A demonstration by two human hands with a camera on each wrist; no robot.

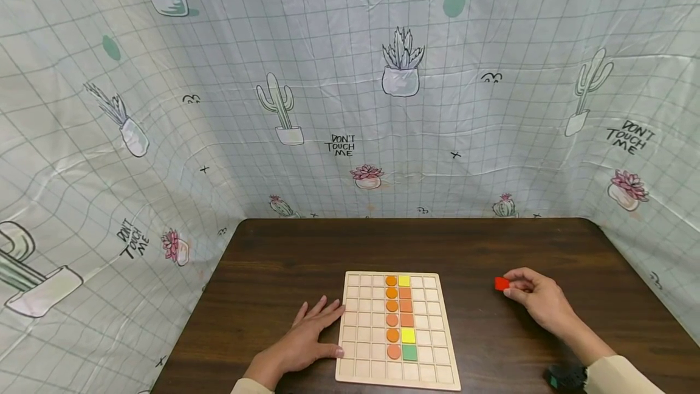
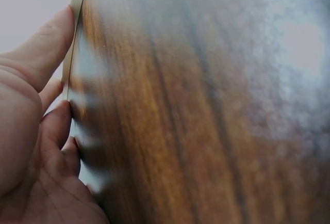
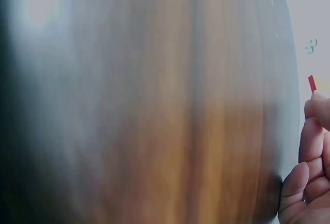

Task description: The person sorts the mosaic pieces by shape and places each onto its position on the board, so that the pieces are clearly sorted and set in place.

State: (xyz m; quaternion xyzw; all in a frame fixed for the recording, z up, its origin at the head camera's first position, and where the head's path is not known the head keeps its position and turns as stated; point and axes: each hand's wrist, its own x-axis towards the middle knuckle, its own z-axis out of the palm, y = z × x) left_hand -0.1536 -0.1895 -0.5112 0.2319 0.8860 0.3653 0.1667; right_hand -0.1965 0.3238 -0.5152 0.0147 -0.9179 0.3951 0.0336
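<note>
A wooden grid board [image 1: 363, 333] lies on the dark table. One of its columns carries orange and salmon round tiles [image 1: 392, 306]; beside it runs a column of square tiles [image 1: 406, 306] in yellow, orange and green. My left hand [image 1: 303, 340] rests at the board's left edge with fingers spread, thumb and fingertips touching the rim. To the right of the board, my right hand [image 1: 541, 301] pinches a red square tile [image 1: 501, 284] between thumb and fingers. In the right wrist view the red tile [image 3: 312, 83] shows edge-on above the fingertips.
The brown wooden table [image 1: 306, 248] extends around the board. A black object [image 1: 563, 377] lies by the right sleeve, partly cut off. Behind and at both sides hangs a grid-patterned cloth [image 1: 350, 108] with cactus drawings.
</note>
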